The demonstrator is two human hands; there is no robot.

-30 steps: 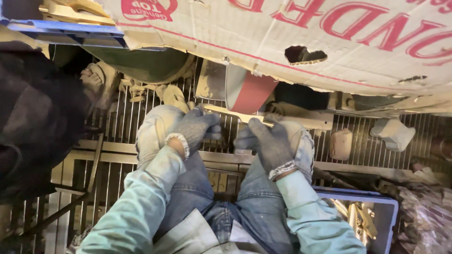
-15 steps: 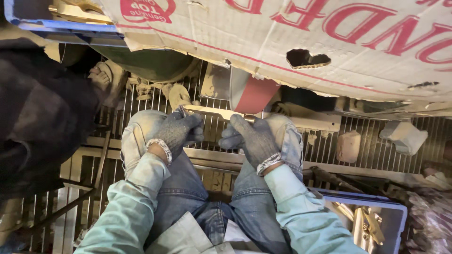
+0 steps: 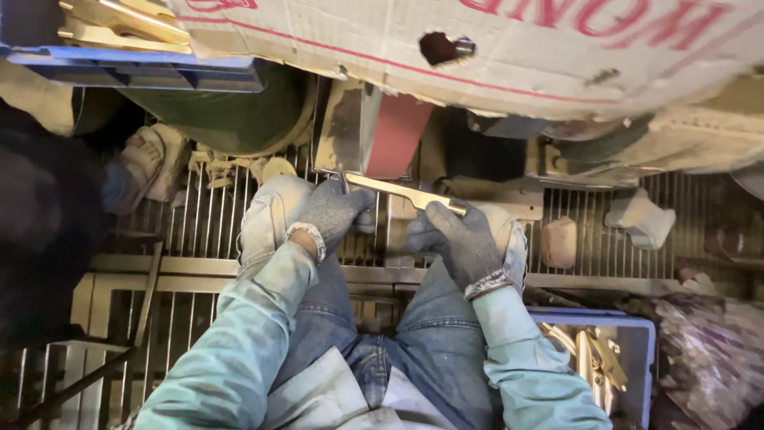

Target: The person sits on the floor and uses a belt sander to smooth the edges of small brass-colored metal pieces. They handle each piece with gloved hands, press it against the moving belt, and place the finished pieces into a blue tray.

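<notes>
Both gloved hands, left point(image 3: 330, 213) and right point(image 3: 455, 239), grip a brass bar point(image 3: 404, 193) against the sanding belt point(image 3: 395, 147).

Cardboard sheet point(image 3: 509, 48) overhead; blue crate point(image 3: 637, 334) of brass parts point(image 3: 593, 358).

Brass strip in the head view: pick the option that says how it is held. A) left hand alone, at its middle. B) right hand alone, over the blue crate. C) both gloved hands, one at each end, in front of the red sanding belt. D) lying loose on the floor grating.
C: the left hand and the right hand each grip one end of the brass strip, just below the red sanding belt.
</notes>
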